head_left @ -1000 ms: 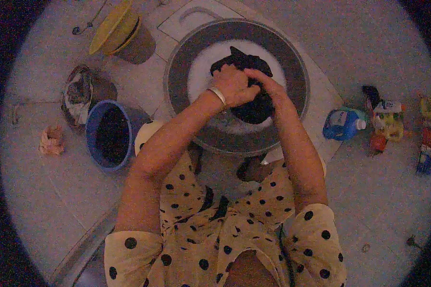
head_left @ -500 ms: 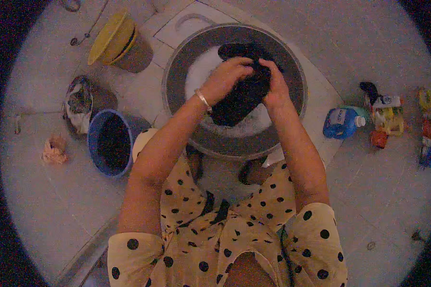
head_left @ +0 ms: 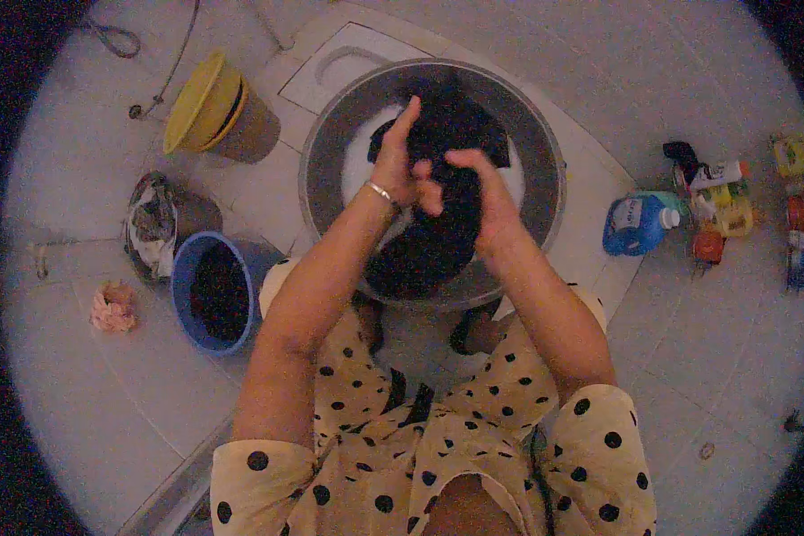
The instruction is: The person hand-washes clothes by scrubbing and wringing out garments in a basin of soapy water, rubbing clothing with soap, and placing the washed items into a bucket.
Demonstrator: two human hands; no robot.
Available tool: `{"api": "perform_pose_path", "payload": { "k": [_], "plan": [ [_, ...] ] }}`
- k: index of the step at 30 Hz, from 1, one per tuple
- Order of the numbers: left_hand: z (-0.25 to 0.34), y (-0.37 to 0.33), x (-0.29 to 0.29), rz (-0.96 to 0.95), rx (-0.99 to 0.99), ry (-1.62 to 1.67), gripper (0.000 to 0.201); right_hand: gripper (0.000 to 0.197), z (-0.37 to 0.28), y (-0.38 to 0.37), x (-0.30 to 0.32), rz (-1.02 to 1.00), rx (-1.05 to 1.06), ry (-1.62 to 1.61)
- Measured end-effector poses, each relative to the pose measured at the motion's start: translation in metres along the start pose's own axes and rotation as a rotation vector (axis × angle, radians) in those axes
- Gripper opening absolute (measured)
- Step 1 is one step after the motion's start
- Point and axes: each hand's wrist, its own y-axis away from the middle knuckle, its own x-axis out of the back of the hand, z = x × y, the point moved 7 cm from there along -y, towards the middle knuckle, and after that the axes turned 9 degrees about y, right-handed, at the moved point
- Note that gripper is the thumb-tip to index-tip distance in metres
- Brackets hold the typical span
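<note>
A soaked black cloth [head_left: 424, 255] is bunched between my two hands over a large round grey basin [head_left: 326, 210]. My left hand [head_left: 397, 165], with a bangle at the wrist, presses on the cloth's left side. One of its fingers stretches up and away while the others curl in. From the right, my right hand [head_left: 491, 196] wraps the same cloth, its upper finger pointing left. Dark fabric spreads to the basin's far wall, and I cannot tell whether it is one piece. White suds [head_left: 357, 161] show at the left inside the basin.
Left of the basin stand a blue bucket [head_left: 180, 299] with dark contents, a yellow-topped bucket [head_left: 188, 107] and a container of cloth [head_left: 147, 232]. A pink bundle [head_left: 114, 308] lies on the tiles. At right are a blue liquid bottle [head_left: 625, 232] and several colourful packages [head_left: 728, 210].
My hands have moved slightly apart and a little nearer to me. The lower end of the black cloth has dropped toward the basin's near rim, and more dark fabric shows at the far side.
</note>
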Motion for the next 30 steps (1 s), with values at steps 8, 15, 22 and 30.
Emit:
{"api": "perform_pose_path", "payload": {
  "k": [8, 15, 22, 30],
  "plan": [
    [-0.001, 0.011, -0.01, 0.235, 0.018, -0.561, 0.025, 0.019, 0.047, 0.011, 0.028, 0.078, -0.283, 0.395],
    [-0.022, -0.048, 0.08, 0.134, -0.28, -1.43, 0.033, 0.026, 0.1, -0.02, 0.045, 0.152, -0.207, 0.794],
    [-0.039, -0.031, 0.065, 0.236, -0.089, -1.71, 0.04, 0.037, 0.112, -0.026, 0.049, 0.032, -0.232, 1.382],
    [-0.016, -0.034, 0.09, 0.285, 0.07, -1.536, 0.056, 0.036, 0.125, -0.039, 0.068, -0.192, -0.358, 0.228]
  ]
}}
